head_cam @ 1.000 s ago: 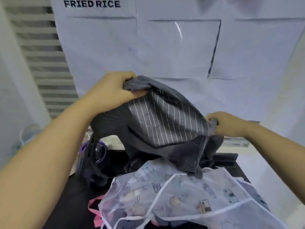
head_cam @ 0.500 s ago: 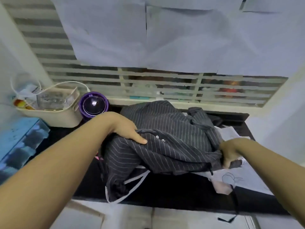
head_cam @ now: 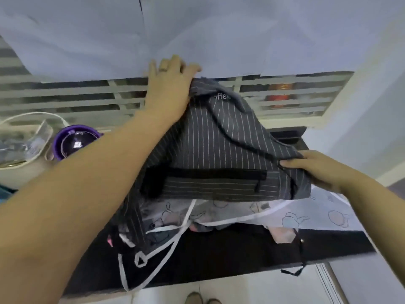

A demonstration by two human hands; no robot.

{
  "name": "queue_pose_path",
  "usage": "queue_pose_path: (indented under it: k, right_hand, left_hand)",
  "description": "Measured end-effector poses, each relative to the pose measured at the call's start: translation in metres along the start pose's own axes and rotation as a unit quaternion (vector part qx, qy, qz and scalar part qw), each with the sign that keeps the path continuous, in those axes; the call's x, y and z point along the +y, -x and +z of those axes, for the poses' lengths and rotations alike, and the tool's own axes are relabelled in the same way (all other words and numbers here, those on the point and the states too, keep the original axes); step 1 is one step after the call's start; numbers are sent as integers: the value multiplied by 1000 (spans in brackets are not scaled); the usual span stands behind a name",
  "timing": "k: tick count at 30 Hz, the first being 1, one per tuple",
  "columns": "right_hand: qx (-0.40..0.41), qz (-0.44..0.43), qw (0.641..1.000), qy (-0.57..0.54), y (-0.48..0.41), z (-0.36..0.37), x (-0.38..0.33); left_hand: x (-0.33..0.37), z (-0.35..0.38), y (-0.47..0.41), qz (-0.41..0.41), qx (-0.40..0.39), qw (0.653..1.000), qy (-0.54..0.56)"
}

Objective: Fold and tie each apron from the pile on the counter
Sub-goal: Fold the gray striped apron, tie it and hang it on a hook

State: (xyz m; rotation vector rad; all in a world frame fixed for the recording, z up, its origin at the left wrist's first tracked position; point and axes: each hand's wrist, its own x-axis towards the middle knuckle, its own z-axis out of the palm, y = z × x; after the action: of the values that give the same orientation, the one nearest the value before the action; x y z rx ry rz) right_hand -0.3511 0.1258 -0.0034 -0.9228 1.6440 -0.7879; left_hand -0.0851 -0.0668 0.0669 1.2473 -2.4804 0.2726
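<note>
Black glossy bench (head_cam: pixel 241 249) runs across the lower frame with the pile on it. The dark pinstriped apron (head_cam: pixel 219 150) is held up tent-like over centre frame. It's a soft woven cloth with thin white stripes and a dark cord trailing across it.

My read is this is the spread-it-out step, before any fold. Next move calls for pulling it flat and square, clear of the pile.

Under it lies a see-through printed apron (head_cam: pixel 306 213), which looks thin and slippery (probably plastic-ish). The left hand (head_cam: pixel 168 84) has its grip on the top edge at upper centre, and the right hand (head_cam: pixel 315 167) pinches the right corner. White flat ties (head_cam: pixel 166 249) dangle off the front edge, so watch for snags. There's a small black zip pocket (head_cam: pixel 210 173) mid-apron.
</note>
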Motion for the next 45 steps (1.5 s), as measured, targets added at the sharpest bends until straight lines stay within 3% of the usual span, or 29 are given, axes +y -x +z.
queue_pose_path:
  k: [1, 3, 6, 10, 14, 17, 21, 26, 29, 33, 34, 35, 37, 39, 41, 43, 45]
  right_hand:
    - [40, 12, 997, -58, -1, -1, 2]
    - [92, 34, 989, -113, -7, -1, 11]
    - [117, 77, 986, -89, -17, 3, 33]
    - [135, 97, 985, -45, -26, 10, 53]
    - [235, 66, 970, -9, -30, 22, 65]
    - [274, 75, 959, -10, -29, 36, 71]
    - [297, 29, 953, -50, -20, 50, 80]
    - [306, 15, 952, -8, 7, 48, 106]
    - [315, -2, 949, 1, 16, 42, 108]
    - [337, -56, 937, -68, 14, 32, 65]
    - [334, -66, 936, -83, 12, 30, 51]
    - [323, -72, 940, -86, 11, 28, 36]
    - [254, -71, 961, -86, 14, 29, 7]
    - [135, -45, 985, -94, 25, 32, -22]
    - [32, -55, 991, -121, 34, 29, -45]
    - [42, -111, 972, -200, 35, 21, -61]
    - [141, -116, 957, -227, 28, 10, -66]
  left_hand:
    - [4, 12, -5, 13, 19, 1000, -4]
    - [9, 37, -2, 23, -20, 999, -10]
    - [6, 69, 25, 8, -94, 995, -14]
    - [-15, 87, 85, -50, -177, 971, 155]
    - [-46, 102, 140, -139, -117, 966, 187]
    - [-55, 106, 170, -244, -96, 937, 229]
    - [-46, 119, 201, -244, -158, 940, 177]
    - [-42, 119, 203, -305, -58, 931, 194]
    - [-45, 101, 188, -374, -13, 858, 352]
    - [-71, 65, 151, -437, -16, 692, 575]
    - [-76, 52, 141, -438, -23, 667, 602]
    - [-79, 37, 129, -430, -35, 663, 612]
    - [-83, 12, 108, -390, -58, 709, 585]
    - [-86, -8, 89, -327, -60, 793, 510]
    - [-87, -22, 73, -281, -33, 856, 432]
    - [-89, -29, 60, -258, 8, 885, 388]
    - [-92, -25, 56, -251, -11, 900, 356]
